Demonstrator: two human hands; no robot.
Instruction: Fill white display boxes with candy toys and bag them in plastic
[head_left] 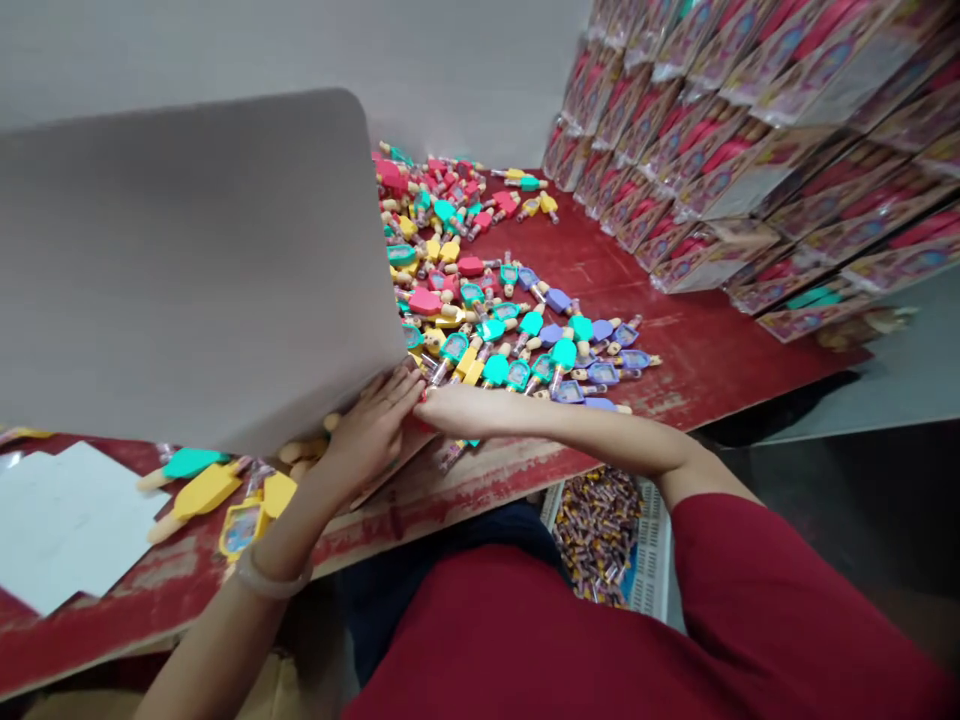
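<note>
My left hand [376, 425], with a pale bangle on its wrist, reaches to the lower right corner of a large grey panel [195, 270]. Its fingers look stretched out and close together; whether they press on the panel I cannot tell. Against its fingertips lies my right hand [442, 408], its fingers mostly hidden. Beyond both hands spreads a heap of ice-pop-shaped plastic toys [495, 370] in turquoise, yellow, pink and purple, with tan sticks and clear tubes. Left of my left wrist lie more such toys, including a yellow one [204, 492].
Stacked packaged boxes [712, 170] rise at the right on the worn red table [600, 245]. White sheets [82, 525] lie at the left. Below the table's front edge stands a light basket [654, 560] full of small tubes [600, 530]. A pale wall [465, 70] is behind.
</note>
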